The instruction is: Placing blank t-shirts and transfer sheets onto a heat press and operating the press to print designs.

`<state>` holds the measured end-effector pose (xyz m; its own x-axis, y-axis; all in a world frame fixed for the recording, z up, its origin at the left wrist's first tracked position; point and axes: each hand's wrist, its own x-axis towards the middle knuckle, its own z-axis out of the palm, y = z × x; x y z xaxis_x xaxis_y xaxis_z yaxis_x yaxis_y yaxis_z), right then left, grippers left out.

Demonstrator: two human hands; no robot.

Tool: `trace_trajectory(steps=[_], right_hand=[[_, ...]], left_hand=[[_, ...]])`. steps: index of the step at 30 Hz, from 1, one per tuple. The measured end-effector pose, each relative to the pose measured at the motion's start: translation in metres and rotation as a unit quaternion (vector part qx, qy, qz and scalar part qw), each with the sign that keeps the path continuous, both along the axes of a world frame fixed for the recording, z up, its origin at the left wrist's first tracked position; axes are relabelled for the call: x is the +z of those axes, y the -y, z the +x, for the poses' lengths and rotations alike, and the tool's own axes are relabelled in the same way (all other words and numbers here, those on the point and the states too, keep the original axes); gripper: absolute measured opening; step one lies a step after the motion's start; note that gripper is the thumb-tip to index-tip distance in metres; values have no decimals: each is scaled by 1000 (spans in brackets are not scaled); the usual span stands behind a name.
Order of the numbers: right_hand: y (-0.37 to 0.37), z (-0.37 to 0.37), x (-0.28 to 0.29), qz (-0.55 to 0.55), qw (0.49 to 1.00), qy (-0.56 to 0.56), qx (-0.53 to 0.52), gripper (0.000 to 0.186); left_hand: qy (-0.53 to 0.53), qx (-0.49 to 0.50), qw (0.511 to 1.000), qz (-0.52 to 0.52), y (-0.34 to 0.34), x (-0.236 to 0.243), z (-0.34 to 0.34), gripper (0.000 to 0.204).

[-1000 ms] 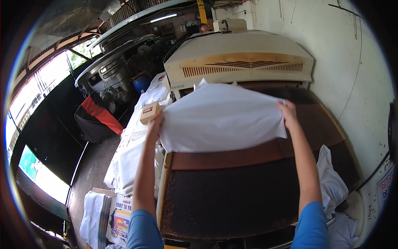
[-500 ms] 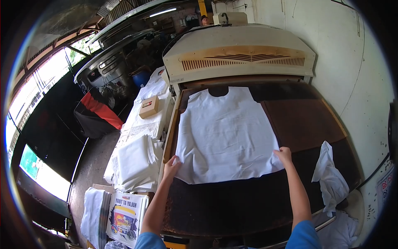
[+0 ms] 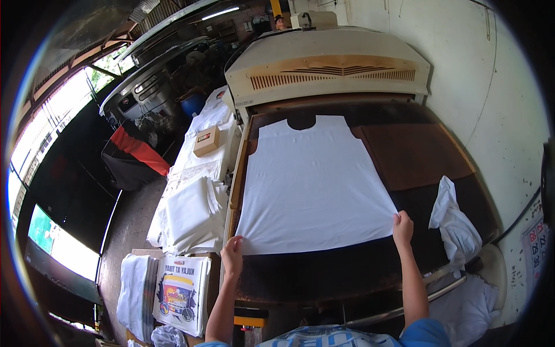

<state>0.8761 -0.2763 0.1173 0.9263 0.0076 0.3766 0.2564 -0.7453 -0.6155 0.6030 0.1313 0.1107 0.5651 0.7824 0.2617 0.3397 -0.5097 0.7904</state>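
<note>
A white shirt panel (image 3: pixel 315 185), sleeveless with a scooped neck cutout at its far end, lies flat on the dark brown belt (image 3: pixel 300 277). My left hand (image 3: pixel 232 253) pinches its near left corner beside the belt's left edge. At the near right corner my right hand (image 3: pixel 403 225) grips the fabric between thumb and fingers. The hem is stretched between both hands, with faint creases running in from each corner.
Beyond the belt stands a beige vented dryer hood (image 3: pixel 329 69). To the left are white cloth stacks (image 3: pixel 188 214), a small cardboard box (image 3: pixel 206 141) and printed panels (image 3: pixel 182 295). A crumpled white cloth (image 3: pixel 454 222) hangs at the belt's right near edge.
Both hands have pulled the hem's corners outward, the left one also nearer to me. Wrinkles across the panel have smoothed out and its lower edge is tauter. The view has shifted slightly.
</note>
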Motion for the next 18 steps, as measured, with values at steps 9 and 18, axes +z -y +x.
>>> trace_trajectory(steps=[9,18], right_hand=[[9,-14,-14,-117,993,-13,-27,16],[51,-47,10,-81,990,82,82,19]], left_hand=[[-5,-1,997,73,12,-9,-9,16],[-34,-15,971,235,105,14,-11,21]])
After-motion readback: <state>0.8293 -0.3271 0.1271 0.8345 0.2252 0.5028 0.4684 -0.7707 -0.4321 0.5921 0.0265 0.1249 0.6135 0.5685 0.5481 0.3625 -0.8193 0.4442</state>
